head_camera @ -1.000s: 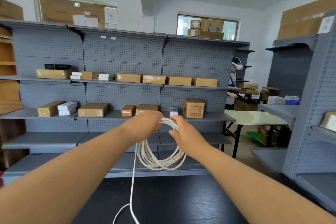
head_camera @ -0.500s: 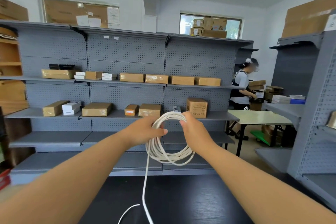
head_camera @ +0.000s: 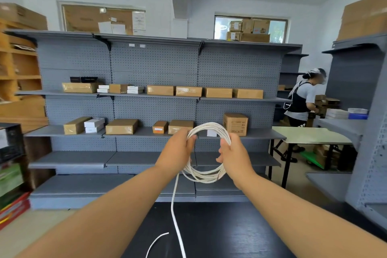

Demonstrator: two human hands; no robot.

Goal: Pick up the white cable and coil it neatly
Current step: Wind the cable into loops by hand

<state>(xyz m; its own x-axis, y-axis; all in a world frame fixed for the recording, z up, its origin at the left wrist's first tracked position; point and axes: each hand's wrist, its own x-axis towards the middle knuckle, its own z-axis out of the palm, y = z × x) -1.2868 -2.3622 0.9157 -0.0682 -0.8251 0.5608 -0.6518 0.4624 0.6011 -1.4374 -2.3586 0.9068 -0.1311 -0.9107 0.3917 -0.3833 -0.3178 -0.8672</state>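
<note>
Several round loops of white cable (head_camera: 206, 176)

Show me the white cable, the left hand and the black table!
white cable (head_camera: 210, 125): head view, top arc of the coil.
left hand (head_camera: 178, 148): head view, back of the hand gripping the coil.
black table (head_camera: 230, 230): head view, bare top right of the trailing cable.

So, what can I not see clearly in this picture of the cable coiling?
- white cable: head view, its loose tail runs off the bottom edge; remaining length unknown.
- left hand, right hand: head view, their own backs hide most gripping fingers.
- cardboard box label: head view, print too small.
</note>
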